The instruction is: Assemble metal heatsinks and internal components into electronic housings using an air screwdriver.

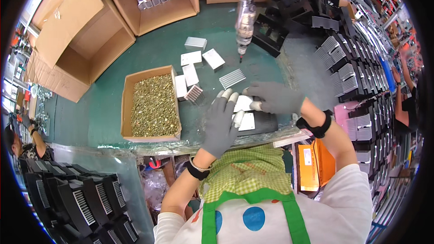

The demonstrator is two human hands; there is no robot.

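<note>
A black plastic housing (266, 123) lies at the table's near edge in front of me. One heat sink (247, 122) rests in it with its flat white face up. Just beyond is a second heat sink (243, 103), gripped between my two hands. My gloved left hand (220, 124) has its fingers and thumb about the left side of that piece. From the right, my gloved right hand (275, 98) closes thumb and fingers on its other side. Several loose heat sinks (213, 58) lie farther off, some fins up, like the finned one (232, 78) beyond my hands.
An open carton of small brass-coloured screws (154, 104) stands left of my hands. A power screwdriver (245, 25) hangs over the table. Large cartons (131, 26) stand at the back left. Black housings with heat sinks are stacked at right (346, 81) and lower left (83, 199). Other people work at both sides.
</note>
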